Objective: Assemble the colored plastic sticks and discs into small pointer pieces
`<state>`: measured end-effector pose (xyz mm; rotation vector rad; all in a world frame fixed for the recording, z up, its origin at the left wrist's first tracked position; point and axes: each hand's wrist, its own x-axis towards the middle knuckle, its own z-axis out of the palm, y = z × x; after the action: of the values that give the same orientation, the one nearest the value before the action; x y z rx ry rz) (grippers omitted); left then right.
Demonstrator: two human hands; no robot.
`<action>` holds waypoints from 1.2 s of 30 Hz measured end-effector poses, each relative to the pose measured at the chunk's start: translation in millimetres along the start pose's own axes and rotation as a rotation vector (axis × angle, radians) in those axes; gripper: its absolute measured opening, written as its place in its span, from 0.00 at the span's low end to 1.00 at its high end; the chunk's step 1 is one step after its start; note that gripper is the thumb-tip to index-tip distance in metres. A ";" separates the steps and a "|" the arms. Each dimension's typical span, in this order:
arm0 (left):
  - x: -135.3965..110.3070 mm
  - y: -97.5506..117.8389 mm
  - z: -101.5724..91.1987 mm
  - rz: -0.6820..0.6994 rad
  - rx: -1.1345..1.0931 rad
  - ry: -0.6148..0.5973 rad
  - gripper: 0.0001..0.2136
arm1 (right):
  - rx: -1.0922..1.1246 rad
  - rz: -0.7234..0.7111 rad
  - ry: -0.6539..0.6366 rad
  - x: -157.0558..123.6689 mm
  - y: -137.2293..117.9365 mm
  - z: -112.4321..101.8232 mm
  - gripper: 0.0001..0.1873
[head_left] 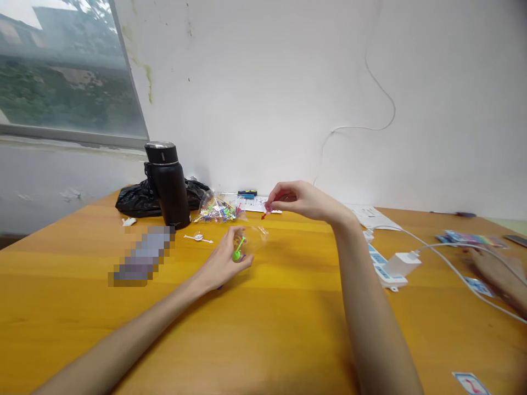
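My left hand (226,258) curls round a small clear plastic bag (258,236) above the table. A bright green plastic arrow with a round hub (237,254) shows at this hand, with bits of blue and yellow beside it; whether they lie inside the bag I cannot tell. Higher up and to the right, my right hand (297,200) pinches a red plastic arrow (264,215) between thumb and fingertips, its point hanging down. A white double-ended arrow piece (198,237) lies on the table left of my left hand. Behind it rests a clear bag of many-coloured arrow pieces (220,211).
A black flask (168,186) stands before a black plastic bag (134,202). A blurred-out rectangle (144,255) lies nearby. Rightward are a power strip (381,269) with a white charger (402,264), loose cables, papers and a screwdriver (247,193). Another person's hand (489,269) is at the far right.
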<state>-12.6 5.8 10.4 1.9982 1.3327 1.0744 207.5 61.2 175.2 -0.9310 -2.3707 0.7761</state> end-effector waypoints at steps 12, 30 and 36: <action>0.3 4.8 3.2 0.060 -0.107 0.066 0.21 | -0.029 -0.076 -0.449 32.4 12.9 47.7 0.17; 5.0 1.0 1.2 0.112 -0.154 0.092 0.19 | 0.124 -0.142 -0.644 43.9 29.3 69.5 0.20; 3.1 0.5 2.0 0.078 -0.088 0.081 0.21 | 0.162 -0.081 -0.458 38.9 19.1 57.9 0.16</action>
<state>-10.1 8.6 10.6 1.9752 1.2345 1.2399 155.7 81.9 129.2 -0.6360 -2.6537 1.2367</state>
